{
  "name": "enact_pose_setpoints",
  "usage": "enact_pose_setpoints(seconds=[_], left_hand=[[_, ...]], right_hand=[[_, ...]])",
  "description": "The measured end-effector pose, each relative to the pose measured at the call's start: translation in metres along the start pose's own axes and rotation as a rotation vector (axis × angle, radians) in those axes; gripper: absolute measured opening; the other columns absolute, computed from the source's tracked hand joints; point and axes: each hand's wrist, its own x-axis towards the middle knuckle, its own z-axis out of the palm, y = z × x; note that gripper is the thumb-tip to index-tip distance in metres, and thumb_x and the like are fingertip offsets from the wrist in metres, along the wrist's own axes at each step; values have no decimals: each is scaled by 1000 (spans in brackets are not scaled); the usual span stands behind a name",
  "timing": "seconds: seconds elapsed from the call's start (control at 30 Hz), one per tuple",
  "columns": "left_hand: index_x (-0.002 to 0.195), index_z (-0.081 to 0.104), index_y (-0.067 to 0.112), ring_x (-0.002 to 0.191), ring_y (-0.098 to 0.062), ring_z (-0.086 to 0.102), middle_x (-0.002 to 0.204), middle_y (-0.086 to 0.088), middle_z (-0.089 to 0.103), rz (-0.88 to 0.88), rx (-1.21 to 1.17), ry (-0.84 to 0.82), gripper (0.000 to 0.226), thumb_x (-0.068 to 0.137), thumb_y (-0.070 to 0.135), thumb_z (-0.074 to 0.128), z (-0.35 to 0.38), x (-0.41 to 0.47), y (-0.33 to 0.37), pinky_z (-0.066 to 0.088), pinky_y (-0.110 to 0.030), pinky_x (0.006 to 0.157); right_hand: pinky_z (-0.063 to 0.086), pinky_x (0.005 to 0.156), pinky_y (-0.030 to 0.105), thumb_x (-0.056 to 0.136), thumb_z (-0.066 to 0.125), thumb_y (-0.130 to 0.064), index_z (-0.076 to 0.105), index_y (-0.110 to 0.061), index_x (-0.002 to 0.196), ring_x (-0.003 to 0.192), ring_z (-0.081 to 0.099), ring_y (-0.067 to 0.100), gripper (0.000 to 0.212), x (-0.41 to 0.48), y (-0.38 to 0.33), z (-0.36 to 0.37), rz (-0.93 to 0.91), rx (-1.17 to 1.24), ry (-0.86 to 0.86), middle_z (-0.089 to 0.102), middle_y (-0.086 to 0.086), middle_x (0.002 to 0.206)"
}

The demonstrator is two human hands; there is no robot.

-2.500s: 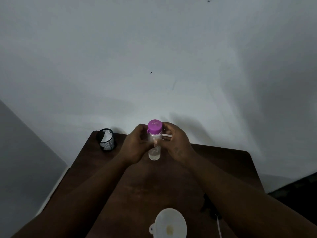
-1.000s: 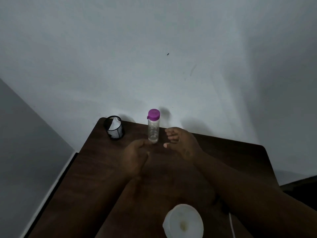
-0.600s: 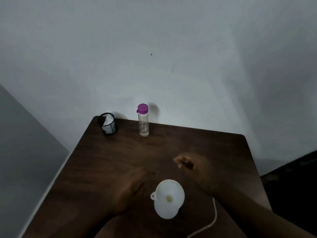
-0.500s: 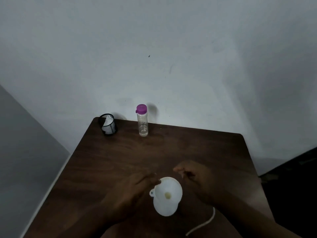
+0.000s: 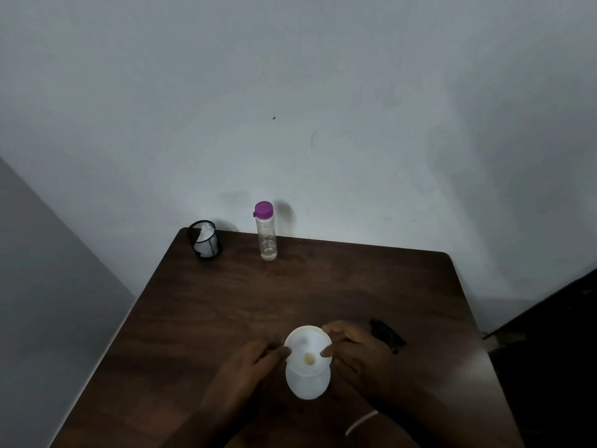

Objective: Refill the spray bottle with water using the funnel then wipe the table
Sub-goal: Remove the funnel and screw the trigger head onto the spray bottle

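Observation:
A white funnel (image 5: 307,345) sits in the mouth of a white spray bottle body (image 5: 307,383) near the front of the dark wooden table (image 5: 226,302). My left hand (image 5: 255,367) touches the funnel's left rim with its fingertips. My right hand (image 5: 355,350) grips the right rim, thumb inside the bowl. A clear water bottle (image 5: 267,236) with a purple cap stands upright at the back edge, almost empty.
A black mesh cup (image 5: 205,239) with white tissue stands at the back left corner. A black object (image 5: 386,336) lies just right of my right hand, and a thin white tube (image 5: 361,421) lies under my right forearm. A wall rises behind the table.
Both hands let go of the capped water bottle at the back and came toward me. They closed in on the funnel from either side and now hold it.

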Motion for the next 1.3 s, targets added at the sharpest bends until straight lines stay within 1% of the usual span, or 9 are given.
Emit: enact_pose_setpoints(seconds=[0.1,0.17,0.23,0.3,0.5,0.83,1.07,1.2,1.3], left_hand=[[133,57,37,109,-1,63,125,13,65,-28,60,75,53,83,29,75,-8,9,-6,57,-21,90],[129,62,30,107,-6,65,121,8,69,22,-2,129,61,75,18,86,-5,8,-4,57,-21,89],[126,67,24,109,-8,64,120,3,72,64,-26,198,49,80,14,80,-9,14,1,52,-19,94],[127,69,21,113,-10,63,123,1,71,85,-7,249,40,88,19,67,-12,16,-3,45,-16,103],[124,73,13,118,-13,62,124,-3,72,137,32,340,34,105,30,51,-6,16,-4,34,-13,116],[116,78,11,114,-13,69,122,-3,75,128,14,503,29,92,18,64,-10,39,-3,55,-27,100],[102,81,19,92,-3,72,100,8,78,-120,-79,438,20,92,23,64,-2,59,-18,57,-18,83],[98,81,24,85,8,71,86,27,74,-269,-368,473,15,91,13,76,-13,90,-10,58,-14,76],[97,80,25,80,-10,76,87,11,80,-430,-702,378,16,90,11,77,-23,116,-8,63,-28,74]], right_hand=[[38,113,28,102,45,-5,75,-51,96,95,38,-43,56,0,6,14,68,1,212,44,-53,107],[47,107,42,100,47,-1,68,-59,106,100,38,-42,62,-9,17,21,55,33,254,51,-49,110],[45,107,22,104,50,-36,63,-41,118,122,47,-16,20,-9,-2,5,-61,34,247,61,-25,125],[33,109,8,102,43,-51,62,-30,119,124,46,-5,33,-9,-9,-5,-118,22,278,60,-7,127],[48,104,31,100,49,-52,68,-28,124,127,54,7,39,-12,1,-3,-115,41,241,55,-6,138],[38,110,13,100,45,-50,71,-24,123,129,50,-3,43,-7,-11,-16,-78,6,321,60,-5,137],[42,97,5,87,76,-19,73,-24,115,112,56,-15,28,9,-11,-22,84,214,309,67,-14,118],[54,89,18,84,77,-8,77,-22,110,103,69,2,28,29,-11,-29,213,553,374,76,-9,107],[60,78,23,85,76,-8,74,-18,108,94,73,8,25,50,-10,-37,309,688,420,78,-6,101]])
